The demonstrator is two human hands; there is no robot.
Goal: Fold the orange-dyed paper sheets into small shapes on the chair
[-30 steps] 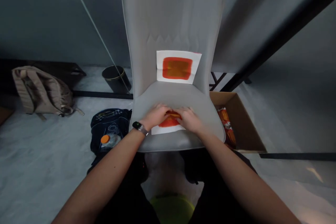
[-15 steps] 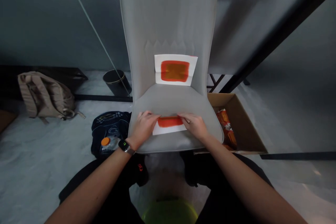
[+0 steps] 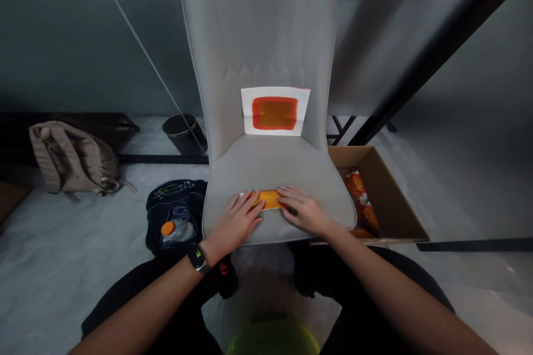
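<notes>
A folded strip of paper [image 3: 270,200], orange-yellow on top with a thin white edge, lies on the front of the grey chair's seat [image 3: 266,163]. My left hand [image 3: 236,221] rests flat over its left end, fingers stretched out. Over the right end lies my right hand [image 3: 303,209], its fingers also extended and pressing down. Both palms face the seat, hiding the strip's ends. Behind them a white sheet [image 3: 276,111] with a red-orange block and a darker orange middle leans against the backrest.
An open cardboard box [image 3: 393,197] with orange-red packets [image 3: 361,202] stands right of the chair. On the left are a dark bag [image 3: 172,194], a bottle with an orange cap [image 3: 177,230], a black bin [image 3: 183,130] and a beige backpack [image 3: 77,158].
The paper has been folded over, so the white-bordered red area is covered and an orange-yellow face shows. My hands went from pinching its top edge to lying flat on it.
</notes>
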